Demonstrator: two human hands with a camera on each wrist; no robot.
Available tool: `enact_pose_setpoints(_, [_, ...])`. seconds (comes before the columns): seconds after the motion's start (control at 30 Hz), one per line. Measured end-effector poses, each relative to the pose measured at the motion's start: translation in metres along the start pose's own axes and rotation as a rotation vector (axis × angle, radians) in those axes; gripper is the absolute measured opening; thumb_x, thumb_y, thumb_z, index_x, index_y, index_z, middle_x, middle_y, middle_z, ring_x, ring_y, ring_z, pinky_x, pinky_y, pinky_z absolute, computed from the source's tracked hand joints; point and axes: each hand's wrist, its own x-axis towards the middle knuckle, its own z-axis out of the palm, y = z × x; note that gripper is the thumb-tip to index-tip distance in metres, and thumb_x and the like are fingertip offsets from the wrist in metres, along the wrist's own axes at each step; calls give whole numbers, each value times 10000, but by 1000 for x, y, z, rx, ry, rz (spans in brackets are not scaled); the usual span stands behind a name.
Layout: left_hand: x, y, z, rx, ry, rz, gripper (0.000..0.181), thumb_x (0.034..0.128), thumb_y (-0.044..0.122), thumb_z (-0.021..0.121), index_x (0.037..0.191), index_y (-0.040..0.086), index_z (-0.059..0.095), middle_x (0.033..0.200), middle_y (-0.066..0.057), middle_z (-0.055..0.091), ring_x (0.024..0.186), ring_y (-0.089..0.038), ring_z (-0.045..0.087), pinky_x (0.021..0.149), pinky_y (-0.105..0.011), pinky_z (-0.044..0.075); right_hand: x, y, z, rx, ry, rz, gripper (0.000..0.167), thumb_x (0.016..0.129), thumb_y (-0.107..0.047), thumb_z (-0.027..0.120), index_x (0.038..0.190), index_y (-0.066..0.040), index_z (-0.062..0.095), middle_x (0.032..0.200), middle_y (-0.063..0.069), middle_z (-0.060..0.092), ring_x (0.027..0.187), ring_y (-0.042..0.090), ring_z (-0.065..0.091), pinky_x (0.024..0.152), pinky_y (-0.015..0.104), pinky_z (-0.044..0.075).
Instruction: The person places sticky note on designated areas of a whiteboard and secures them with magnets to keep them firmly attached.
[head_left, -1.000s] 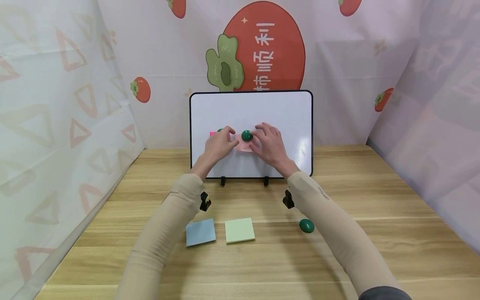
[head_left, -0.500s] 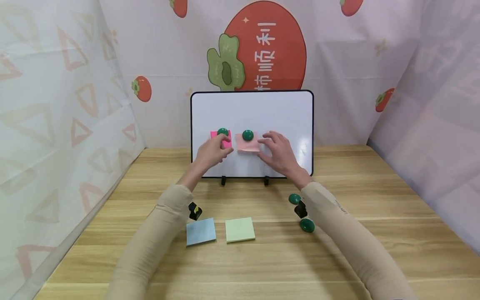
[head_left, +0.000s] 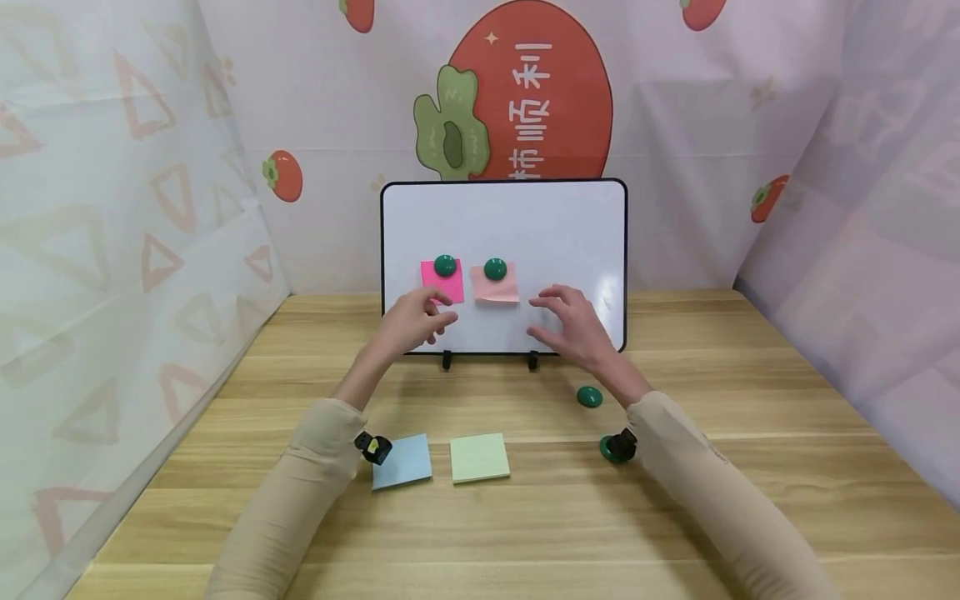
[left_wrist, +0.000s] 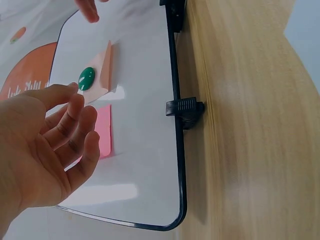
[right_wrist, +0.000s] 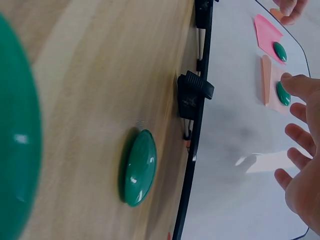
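Pinning the pink notes [head_left: 495, 289] appears complete; the left hand [head_left: 415, 321] and right hand [head_left: 581, 327], fingers parted and empty, next likely require a near note [head_left: 480, 458].

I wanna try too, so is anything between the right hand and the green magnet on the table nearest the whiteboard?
Nothing visible stands between the right hand and that green magnet, which lies uncovered on the table.

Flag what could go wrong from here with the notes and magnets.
The pale pink note curls off the whiteboard along its lower edge, so the right hand might snag it.
The right wrist camera appears close to one loose green magnet and could knock it.
The left wrist camera overlaps the blue pad in the head view and might nudge it.
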Motion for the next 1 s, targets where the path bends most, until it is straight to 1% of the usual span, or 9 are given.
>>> enact_pose_setpoints(0.13, [-8, -8, -1, -32, 8, -18, 393, 960, 300, 638, 1272, 68, 586, 924, -220, 702, 754, -379, 684, 608, -297, 506, -10, 0, -4, 3, -25, 13, 441, 877, -245, 765, 1250, -39, 653, 1302, 165, 568, 1270, 360, 477, 1049, 535, 414])
enact_pose_setpoints(0.23, [-12, -15, -2, -35, 6, -15, 388, 955, 290, 640, 1262, 57, 597, 893, -206, 698, 741, -384, 678, 604, -293, 515, -18, 0, -7, 9, -36, 15, 434, 875, -231, 767, 1241, -29, 655, 1286, 175, 576, 1245, 371, 493, 1025, 536, 428])
enact_pose_setpoints(0.4, [-23, -23, -1, 5, -38, -16, 327, 952, 309, 656, 1194, 89, 646, 889, -177, 697, 736, -361, 677, 634, -315, 527, -31, 4, -11, -19, -63, -3, 425, 877, -229, 767, 1243, -40, 660, 1272, 174, 581, 1232, 382, 502, 1015, 548, 428])
enact_pose_setpoints(0.53, [-31, -32, -2, 43, -90, -33, 286, 950, 331, 660, 1137, 116, 669, 881, -126, 693, 725, -306, 684, 626, -313, 521, -42, 7, -13, -38, -85, -25, 432, 882, -250, 763, 1251, -49, 660, 1271, 157, 581, 1235, 371, 492, 1005, 550, 423])
enact_pose_setpoints(0.63, [-37, -38, -5, 61, -140, -39, 275, 946, 336, 666, 1114, 118, 679, 864, -78, 688, 720, -278, 683, 625, -320, 527, -50, 6, -15, -33, -75, -32, 423, 871, -227, 774, 1238, -45, 670, 1243, 149, 594, 1201, 359, 501, 972, 533, 435])
enact_pose_setpoints(0.7, [-41, -41, -7, 66, -182, -42, 264, 944, 336, 671, 1095, 119, 687, 870, -85, 691, 717, -267, 677, 621, -325, 526, -54, 5, -17, -30, -64, -44, 402, 868, -218, 777, 1219, -46, 681, 1208, 140, 605, 1155, 343, 517, 929, 507, 453])
enact_pose_setpoints(0.9, [-54, -45, -12, 60, -281, -60, 229, 927, 313, 693, 1049, 120, 708, 900, -133, 693, 709, -234, 647, 630, -337, 520, -62, 6, -23, 20, 39, -158, 201, 893, -132, 737, 1082, -63, 739, 1051, 79, 659, 991, 257, 571, 794, 398, 473])
enact_pose_setpoints(0.97, [-57, -45, -13, 66, -315, -68, 234, 926, 310, 693, 1057, 117, 704, 911, -134, 691, 715, -234, 638, 628, -335, 508, -65, 8, -25, 33, 48, -175, 165, 896, -115, 730, 1056, -75, 746, 1019, 49, 669, 962, 226, 575, 769, 367, 474])
enact_pose_setpoints(1.0, [-59, -45, -14, 71, -334, -71, 230, 927, 303, 693, 1060, 117, 704, 913, -125, 688, 718, -230, 634, 631, -333, 504, -67, 8, -26, 35, 37, -171, 159, 896, -123, 732, 1050, -86, 748, 1010, 31, 671, 955, 207, 574, 765, 354, 475])
